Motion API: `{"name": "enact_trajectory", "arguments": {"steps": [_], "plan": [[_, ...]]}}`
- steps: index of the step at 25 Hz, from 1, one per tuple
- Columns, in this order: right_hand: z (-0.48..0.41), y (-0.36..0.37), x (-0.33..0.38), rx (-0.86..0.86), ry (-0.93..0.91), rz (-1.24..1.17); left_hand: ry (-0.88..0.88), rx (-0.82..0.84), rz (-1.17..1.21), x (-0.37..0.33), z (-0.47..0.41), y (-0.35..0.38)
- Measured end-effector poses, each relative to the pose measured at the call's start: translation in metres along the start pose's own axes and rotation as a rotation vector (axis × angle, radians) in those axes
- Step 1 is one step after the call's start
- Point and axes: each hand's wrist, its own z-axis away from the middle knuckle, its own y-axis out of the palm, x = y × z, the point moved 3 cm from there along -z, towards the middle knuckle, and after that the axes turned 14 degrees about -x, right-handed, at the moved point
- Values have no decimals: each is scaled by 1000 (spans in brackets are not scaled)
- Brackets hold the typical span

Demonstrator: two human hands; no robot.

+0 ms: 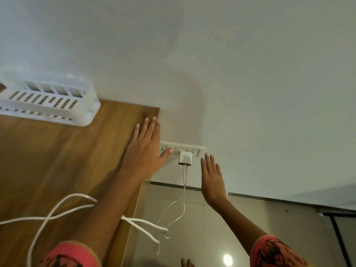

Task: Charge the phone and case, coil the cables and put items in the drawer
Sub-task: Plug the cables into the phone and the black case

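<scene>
A white charger brick (185,157) is plugged into the wall socket panel (199,151), just right of the wooden table's far corner. Two thin white cables (184,191) hang from it and loop back onto the tabletop (73,208). My left hand (143,151) lies flat with straight fingers at the table's corner, its thumb tip touching the socket panel left of the charger. My right hand (212,179) is held up open with straight fingers just right of and below the charger, holding nothing. No phone, case or drawer is in view.
A white slotted plastic basket (46,98) stands on the wooden table (57,151) at the far left against the white wall (231,74). Glossy floor tiles (192,228) show below the socket; a foot is visible at the bottom edge.
</scene>
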Motion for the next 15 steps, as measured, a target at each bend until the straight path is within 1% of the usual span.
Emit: {"name": "enact_trajectory", "arguments": {"steps": [3,5,9,15], "plan": [[-4,36,-11,98,-195,222,14,-54,9,5,1,4],[-11,55,-13,112,-240,356,27,-83,8,5,0,7],[-24,87,-16,141,-268,477,58,-133,-20,3,0,9],[-31,113,-13,274,-164,529,85,-164,-64,5,-1,11]]}}
